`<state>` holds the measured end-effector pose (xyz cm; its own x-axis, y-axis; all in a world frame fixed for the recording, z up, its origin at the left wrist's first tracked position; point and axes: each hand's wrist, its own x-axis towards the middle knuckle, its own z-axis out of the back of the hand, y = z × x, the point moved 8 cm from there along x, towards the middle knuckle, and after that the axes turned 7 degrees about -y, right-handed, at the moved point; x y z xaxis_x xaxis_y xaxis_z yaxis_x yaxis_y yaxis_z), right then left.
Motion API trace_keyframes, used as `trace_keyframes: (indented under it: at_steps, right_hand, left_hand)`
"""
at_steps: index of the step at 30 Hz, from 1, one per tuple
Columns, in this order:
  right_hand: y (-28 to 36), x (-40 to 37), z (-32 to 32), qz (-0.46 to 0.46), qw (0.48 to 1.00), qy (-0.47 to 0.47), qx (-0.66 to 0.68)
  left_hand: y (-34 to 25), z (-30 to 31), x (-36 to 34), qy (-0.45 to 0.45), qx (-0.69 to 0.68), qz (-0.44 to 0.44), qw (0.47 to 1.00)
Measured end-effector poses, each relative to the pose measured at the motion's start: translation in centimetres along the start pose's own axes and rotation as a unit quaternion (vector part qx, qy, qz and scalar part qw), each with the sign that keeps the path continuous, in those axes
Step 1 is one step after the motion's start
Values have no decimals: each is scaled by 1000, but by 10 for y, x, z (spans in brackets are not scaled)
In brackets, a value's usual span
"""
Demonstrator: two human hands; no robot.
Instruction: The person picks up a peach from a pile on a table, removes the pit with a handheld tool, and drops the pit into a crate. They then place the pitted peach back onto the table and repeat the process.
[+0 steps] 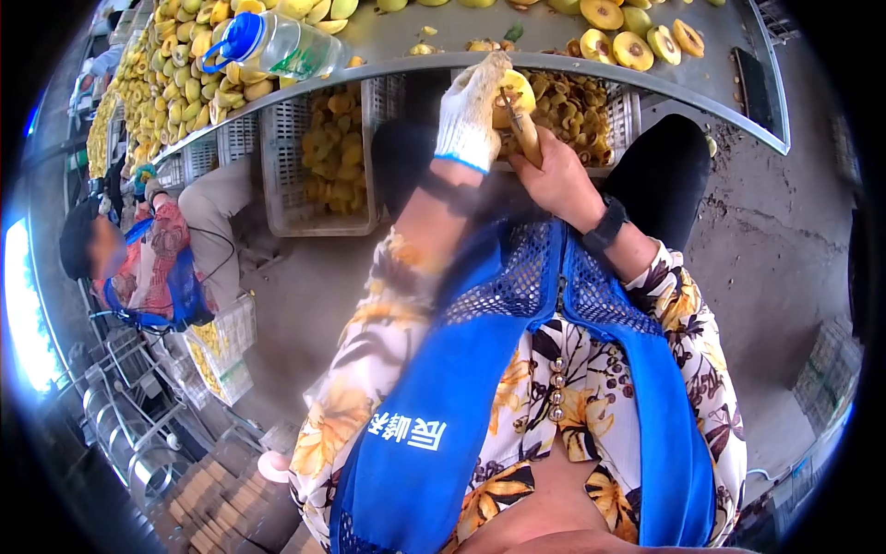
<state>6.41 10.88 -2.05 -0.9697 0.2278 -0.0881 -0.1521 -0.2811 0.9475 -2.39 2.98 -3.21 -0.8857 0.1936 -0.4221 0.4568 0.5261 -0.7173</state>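
My left hand (469, 115), in a white knitted glove with a blue cuff edge, is closed around a yellow peach (519, 90) just below the table's metal edge. Bare and closed, my right hand (561, 180) grips the wooden handle of a pitting knife (527, 138). Its thin metal blade lies against the peach; how deep it goes is hard to see. Beneath both hands, a crate (626, 120) holds many brownish fruit pieces (568, 106). On the tabletop, several cut peach halves (633, 51) lie cut face up, to the right of my hands.
A metal table (415, 32) curves across the top, with a heap of yellow fruit (185, 55) and a blue-capped bottle (286, 46) at left. A second crate (277, 175) of fruit pieces stands below it. A seated person (152, 258) works at the left.
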Motion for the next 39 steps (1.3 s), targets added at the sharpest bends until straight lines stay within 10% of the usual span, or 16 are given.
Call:
trace_keyframes:
  at_steps: [5, 10, 14, 17, 24, 28, 32, 34, 35, 36, 38, 39]
  right_hand:
    - [-7, -14, -19, -243, 939, 101, 221]
    - [-10, -13, -17, -211, 954, 94, 190]
    - [-5, -13, -13, -190, 968, 89, 139]
    - [-9, -12, -17, -205, 954, 120, 182]
    - [-1, -27, -25, -341, 818, 218, 408]
    - [1, -25, -26, -350, 738, 278, 506]
    - [18, -25, -19, -263, 778, 312, 477]
    - [-13, -12, -12, -264, 868, 242, 343]
    - [-29, -7, -6, -250, 918, 198, 237]
    - [-40, -3, 4, -233, 952, 153, 126]
    - [-45, 3, 15, -179, 977, 105, 55]
    - [-55, 2, 15, -180, 978, 85, 64]
  left_hand:
    - [2, 1, 9, -18, 89, -54, 994]
    - [7, -3, 21, 93, 197, -227, 949]
    - [10, -5, 18, 85, 110, -81, 987]
    - [3, -3, 21, 96, 212, -210, 950]
    - [10, -7, 18, 44, 64, -26, 997]
    - [-13, -10, 9, -27, 162, -89, 982]
    - [-46, 47, 42, 4, 16, -39, 999]
    - [-118, 85, 20, -258, 135, -281, 914]
    - [-141, 94, 25, -205, 311, -354, 858]
    - [-169, 98, 18, -291, 605, -410, 618]
    - [-186, 56, 1, -269, 648, -503, 506]
    - [-180, 35, 6, -231, 635, -506, 536]
